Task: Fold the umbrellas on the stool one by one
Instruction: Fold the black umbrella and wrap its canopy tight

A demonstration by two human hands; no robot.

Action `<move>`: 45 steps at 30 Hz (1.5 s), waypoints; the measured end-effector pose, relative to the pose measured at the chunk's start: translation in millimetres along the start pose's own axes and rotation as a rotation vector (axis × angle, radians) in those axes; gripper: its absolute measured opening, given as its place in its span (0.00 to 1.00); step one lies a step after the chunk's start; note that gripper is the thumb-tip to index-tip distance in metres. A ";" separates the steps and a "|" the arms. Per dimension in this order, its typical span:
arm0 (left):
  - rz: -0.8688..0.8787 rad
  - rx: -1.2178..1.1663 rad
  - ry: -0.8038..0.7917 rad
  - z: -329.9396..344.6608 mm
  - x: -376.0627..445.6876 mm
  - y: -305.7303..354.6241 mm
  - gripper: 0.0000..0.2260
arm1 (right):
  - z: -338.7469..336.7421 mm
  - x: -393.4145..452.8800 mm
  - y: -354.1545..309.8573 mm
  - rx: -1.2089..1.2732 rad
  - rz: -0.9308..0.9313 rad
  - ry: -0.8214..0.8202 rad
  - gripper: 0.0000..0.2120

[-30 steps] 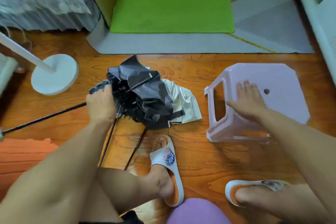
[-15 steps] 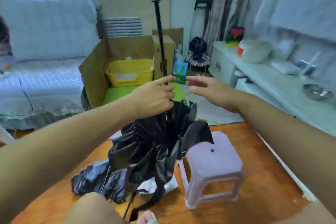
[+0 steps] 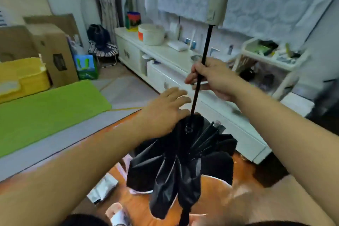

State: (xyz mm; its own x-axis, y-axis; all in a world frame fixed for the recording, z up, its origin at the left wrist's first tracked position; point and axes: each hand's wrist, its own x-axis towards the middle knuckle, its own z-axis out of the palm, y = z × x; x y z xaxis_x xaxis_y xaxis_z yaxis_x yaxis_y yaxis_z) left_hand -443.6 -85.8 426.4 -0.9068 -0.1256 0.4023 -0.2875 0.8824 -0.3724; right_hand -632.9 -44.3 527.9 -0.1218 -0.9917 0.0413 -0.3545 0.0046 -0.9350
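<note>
Black fabric umbrella (image 3: 181,167) hung upside down, its shaft (image 3: 200,71) near-vertical; right hand (image 3: 214,79) gripped mid-shaft, left hand (image 3: 165,113) lay open-fingered on the canopy below.

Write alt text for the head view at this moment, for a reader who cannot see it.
A black folding umbrella is held handle-up, its canopy hanging loose. The right hand grips its thin black shaft, and the left hand rests on the canopy's top beside the shaft. Behind are a long white cabinet and a green mat.
</note>
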 end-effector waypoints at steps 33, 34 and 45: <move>-0.830 -1.339 -0.080 111.9 100.5 90.4 0.14 | -81.1 -30.2 133.0 -0.413 0.027 0.073 0.17; -0.829 -1.332 -0.077 113.4 104.3 93.2 0.14 | -73.3 -20.5 125.0 -0.617 0.017 -0.031 0.18; -0.701 -0.913 -0.854 156.8 -16.4 56.3 0.07 | -55.6 1.8 184.7 -0.987 0.133 -0.020 0.16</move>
State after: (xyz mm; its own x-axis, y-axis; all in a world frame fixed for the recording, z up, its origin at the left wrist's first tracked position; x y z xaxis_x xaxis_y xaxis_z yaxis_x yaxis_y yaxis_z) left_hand -493.2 -105.1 267.8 -0.6614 -0.5893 -0.4640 -0.7469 0.4612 0.4789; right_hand -750.1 -38.0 374.8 -0.2042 -0.9772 -0.0575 -0.9524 0.2119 -0.2191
